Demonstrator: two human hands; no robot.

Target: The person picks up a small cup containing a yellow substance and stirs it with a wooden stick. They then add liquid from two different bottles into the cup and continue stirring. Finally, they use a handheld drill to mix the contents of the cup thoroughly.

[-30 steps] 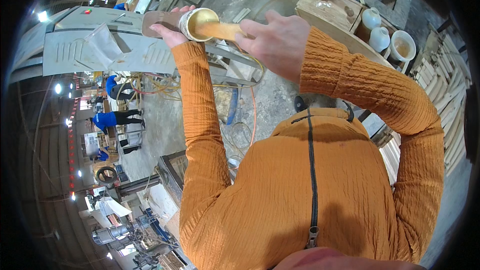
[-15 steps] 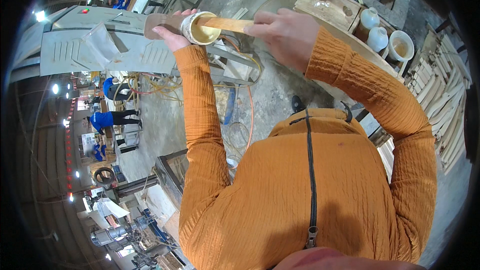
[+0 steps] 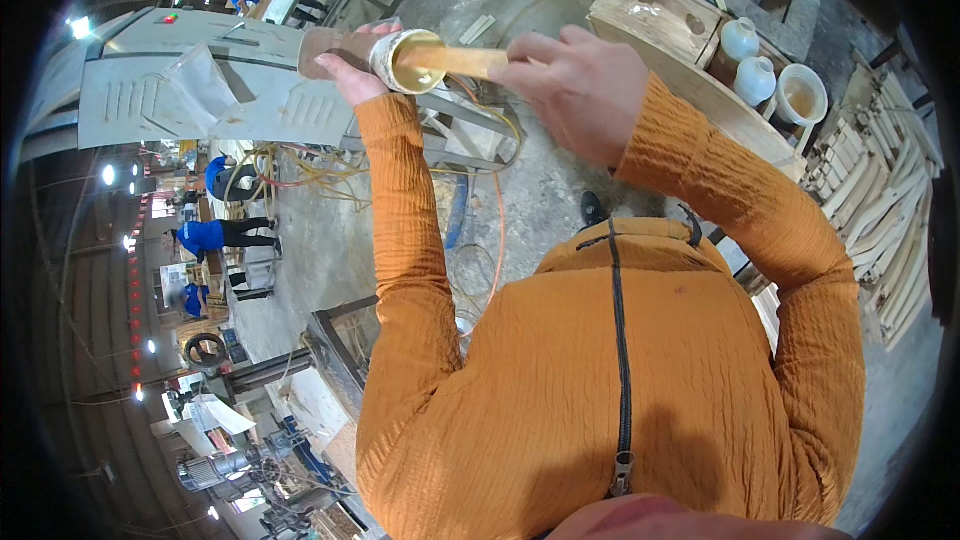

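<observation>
1 R hand [image 3: 583, 90] tight rnd stick [image 3: 470, 62]

Cup [image 3: 386, 62] in left hand [image 3: 352, 79]; stick [image 3: 470, 62] in right hand [image 3: 582, 92], far end inside cup. Cabinet [image 3: 270, 112] left. Bottles [image 3: 755, 82] right, bucket [image 3: 823, 95] beside them, wood strips [image 3: 882, 230] far right.

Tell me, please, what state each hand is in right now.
Left hand: closed, holding the crusty-rimmed container.
Right hand: closed, holding the flat wooden stick, its far end inside the container.
</observation>
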